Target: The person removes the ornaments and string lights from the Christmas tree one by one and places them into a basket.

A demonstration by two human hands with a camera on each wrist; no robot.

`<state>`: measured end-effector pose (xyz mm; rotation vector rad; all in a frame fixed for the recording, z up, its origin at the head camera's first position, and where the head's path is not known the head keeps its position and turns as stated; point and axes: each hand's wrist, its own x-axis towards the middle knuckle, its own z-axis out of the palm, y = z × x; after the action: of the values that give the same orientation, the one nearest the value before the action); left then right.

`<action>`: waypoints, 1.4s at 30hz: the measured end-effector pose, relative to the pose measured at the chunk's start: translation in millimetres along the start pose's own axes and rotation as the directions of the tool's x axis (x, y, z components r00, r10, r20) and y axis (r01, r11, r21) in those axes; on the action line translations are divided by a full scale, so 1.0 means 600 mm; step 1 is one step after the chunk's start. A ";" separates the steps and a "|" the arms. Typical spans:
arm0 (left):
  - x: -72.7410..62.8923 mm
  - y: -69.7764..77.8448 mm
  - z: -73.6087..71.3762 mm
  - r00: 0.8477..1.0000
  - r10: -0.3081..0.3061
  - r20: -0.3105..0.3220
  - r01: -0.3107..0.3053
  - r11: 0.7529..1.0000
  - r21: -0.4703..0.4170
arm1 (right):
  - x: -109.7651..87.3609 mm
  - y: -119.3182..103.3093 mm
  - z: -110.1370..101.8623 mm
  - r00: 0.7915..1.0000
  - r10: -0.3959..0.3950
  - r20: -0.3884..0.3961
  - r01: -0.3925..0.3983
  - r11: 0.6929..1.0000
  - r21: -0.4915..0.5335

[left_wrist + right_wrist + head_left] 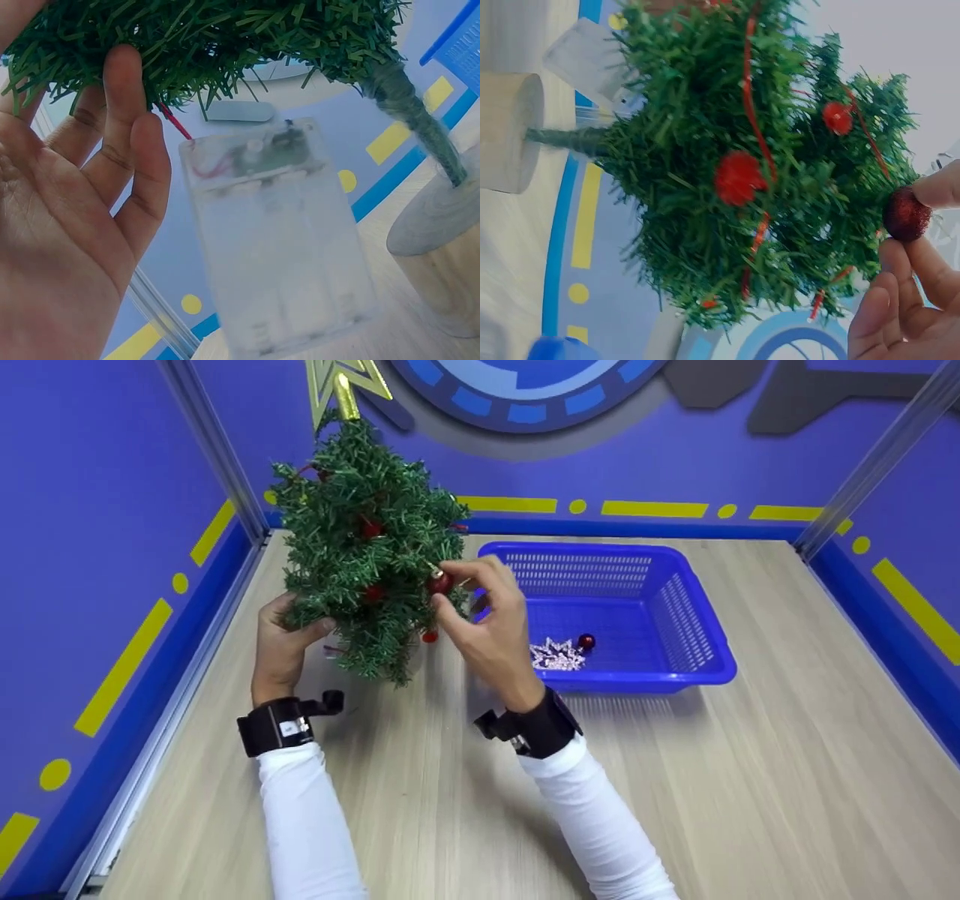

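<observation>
A small green Christmas tree [352, 555] with a gold star topper [345, 394] stands at the left. My left hand [281, 652] holds its lower left branches, fingertips partly hidden in the needles. Between the thumb and fingers of my right hand [495, 622] is a dark red glitter bauble [440, 583], pinched close against the right side of the tree. In the right wrist view, red pom-poms [739, 178] and a red ribbon-like strand [748, 82] show among the branches. Below the foliage, a clear battery box [277, 247] hangs by a red wire beside my left fingers.
A blue plastic basket [705, 622] sits right of the tree, holding another red bauble [586, 641] and a pale glittery snowflake ornament [556, 655]. The tree's round wooden base [442, 262] rests on the wood-grain table [420, 810]. Blue panels [97, 510] enclose the back and sides.
</observation>
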<state>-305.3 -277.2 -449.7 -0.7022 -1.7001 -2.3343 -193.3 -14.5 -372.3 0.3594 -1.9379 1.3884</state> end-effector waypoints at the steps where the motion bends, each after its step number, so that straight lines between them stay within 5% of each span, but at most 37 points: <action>1: 0.001 0.000 0.001 1.000 -0.002 0.005 0.002 1.000 -0.002 | 0.002 -0.001 -0.003 1.000 0.000 -0.010 0.000 1.000 0.017; 8: 0.000 0.000 0.001 1.000 0.003 -0.010 -0.003 1.000 0.003 | 0.007 -0.005 -0.010 1.000 -0.018 -0.003 0.018 0.994 0.106; 19: -0.001 0.001 0.002 1.000 0.015 0.010 -0.015 1.000 0.002 | 0.005 -0.025 0.003 0.982 -0.168 0.082 0.163 0.984 0.074; 29: -0.001 0.001 -0.002 1.000 -0.011 -0.008 0.011 0.999 0.040 | 0.010 -0.025 -0.011 0.971 -0.237 0.027 0.234 0.969 0.079; 42: -0.001 -0.003 0.002 1.000 0.012 -0.009 -0.012 1.000 -0.008 | 0.015 0.029 -0.133 0.987 -0.158 -0.002 0.158 0.986 -0.055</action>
<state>-305.4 -275.7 -451.3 -0.7005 -1.6788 -2.3346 -179.0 66.3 -365.3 0.4714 -1.8945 1.2303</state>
